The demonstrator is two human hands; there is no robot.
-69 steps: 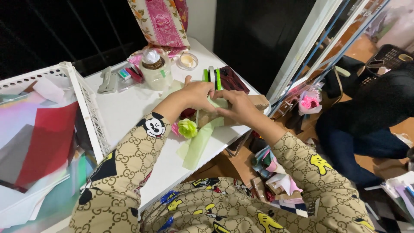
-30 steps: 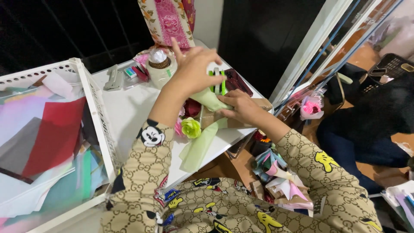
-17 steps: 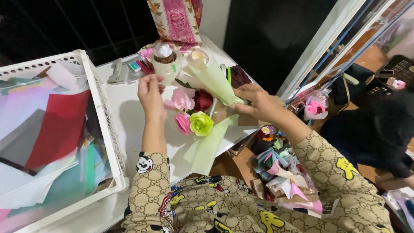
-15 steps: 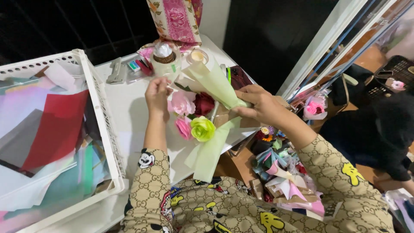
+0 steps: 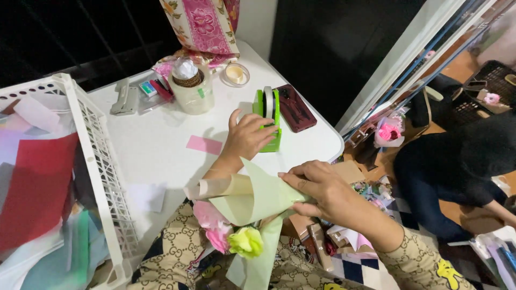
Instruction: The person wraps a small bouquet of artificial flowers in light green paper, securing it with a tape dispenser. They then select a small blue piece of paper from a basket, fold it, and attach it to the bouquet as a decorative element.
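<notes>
Where it touched flowers before, left hand [image 5: 248,137] grips tape dispenser [image 5: 269,117] | right hand [image 5: 321,188] pinches paper cone [image 5: 252,196]

Home craft corner, prob. a small flower-wrapping setup. Evidence: white table [image 5: 161,156] w/ green tape dispenser [image 5: 269,115], big tape roll [image 5: 192,94], stapler [image 5: 124,98]; white crate [image 5: 99,161] of coloured paper sheets [image 5: 37,188]; wrapped flower bunch [image 5: 388,131] on floor; paper scraps [image 5: 371,189] on floor nearby; patterned bag [image 5: 201,24] at back.
</notes>
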